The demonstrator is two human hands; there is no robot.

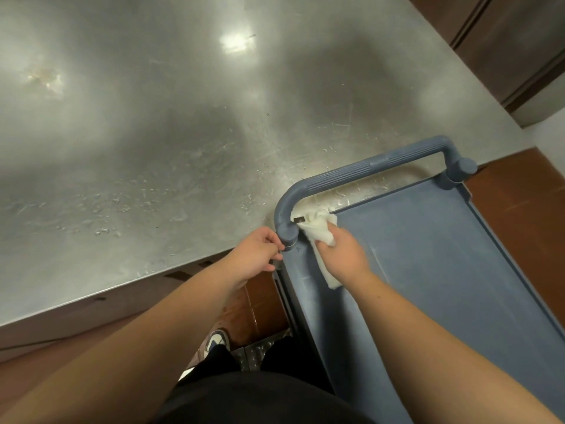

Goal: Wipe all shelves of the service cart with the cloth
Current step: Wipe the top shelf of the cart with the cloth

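Note:
The blue-grey service cart's top shelf [428,258] fills the lower right, with its ribbed push handle [360,172] arching over the far end. My right hand [342,255] grips a white cloth [318,228] and presses it into the shelf's near-left corner by the handle post. My left hand [256,255] holds the cart's corner upright just below the handle joint, fingers curled round it. The lower shelves are hidden beneath the top one.
A large scratched steel worktable [183,133] butts against the cart's handle end and left side. Brown floor tiles [513,191] show to the right and below. My shoe [218,339] stands on a metal floor grate between table and cart. Dark cabinets [513,41] sit top right.

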